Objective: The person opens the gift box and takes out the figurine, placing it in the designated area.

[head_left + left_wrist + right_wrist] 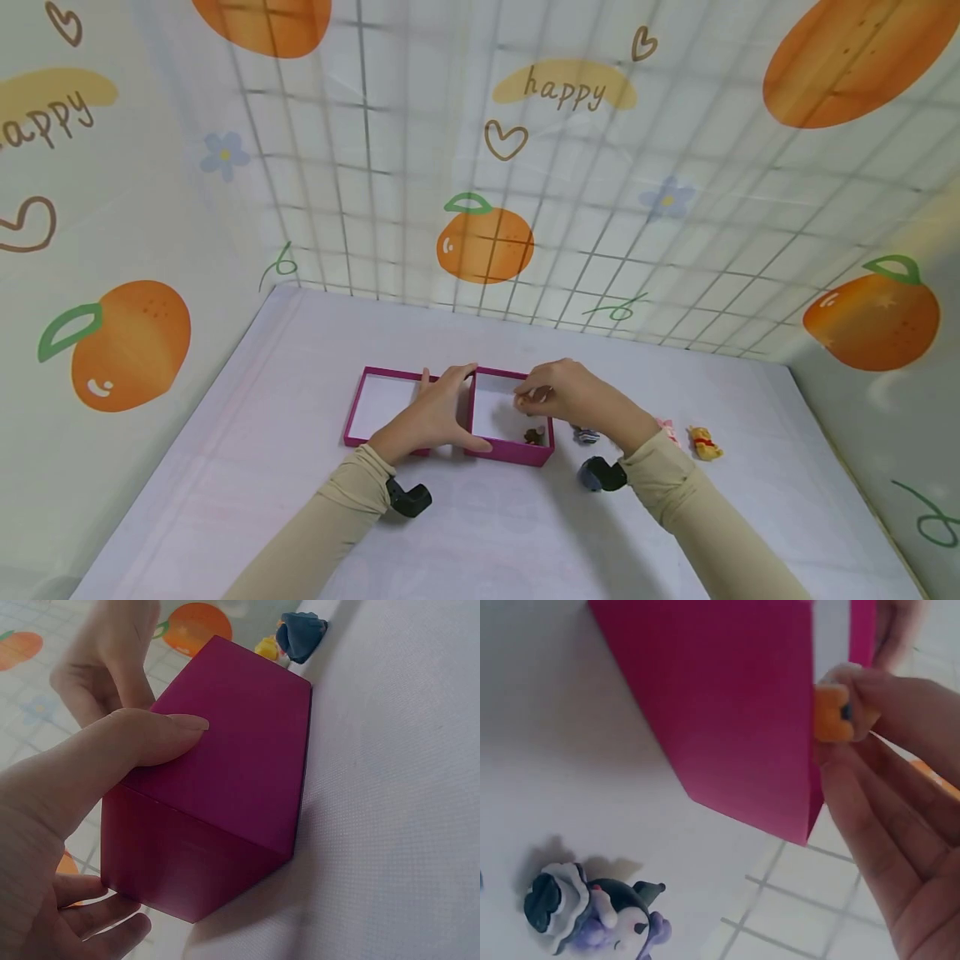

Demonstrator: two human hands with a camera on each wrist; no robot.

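My left hand (435,417) grips the magenta box (510,452), its thumb (169,735) lying on the front wall and the other fingers towards the back. Between thumb and fingertips my right hand (570,392) pinches a small orange-and-white figurine (832,712) at the box's right side, by the opening. Most of that figurine is covered by the fingers. Inside the white-lined box lies a small brown figurine (534,436). To the left, partly behind the left hand, lies a shallow magenta-rimmed lid or tray (355,408), its white inside facing up.
Right of the box lies a black, white and purple figurine (622,919). A blue figurine (300,637) is nearer the front. Farther right are a pink figurine (667,429), partly behind the right wrist, and a yellow one (705,443). Patterned cloth walls (375,183) surround the white table.
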